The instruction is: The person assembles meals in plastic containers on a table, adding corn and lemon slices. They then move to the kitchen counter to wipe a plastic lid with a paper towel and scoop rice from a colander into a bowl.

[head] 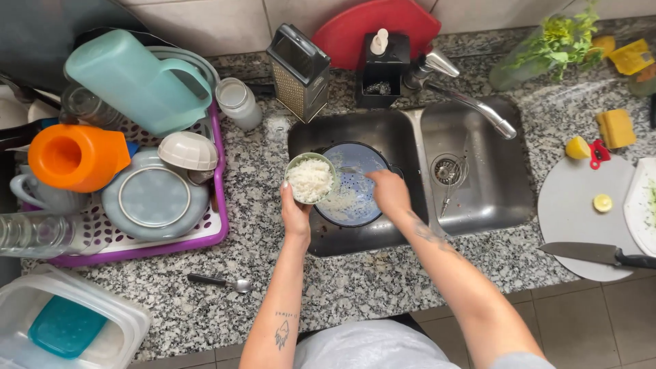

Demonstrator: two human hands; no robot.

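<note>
From the head view, the left hand (295, 213) is holding a small bowl (311, 179) of white rice over the sink (355, 236), its grip closed around the bowl's side. The right hand (389, 193) is reaching into a blue colander (355, 198) sitting in the sink; I cannot tell how far its grip is open. A spoon (220, 281) is lying on the counter (355, 287).

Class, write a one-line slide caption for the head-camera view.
Over the sink, the left hand holds a bowl of rice while the right hand reaches into a blue colander.
</note>
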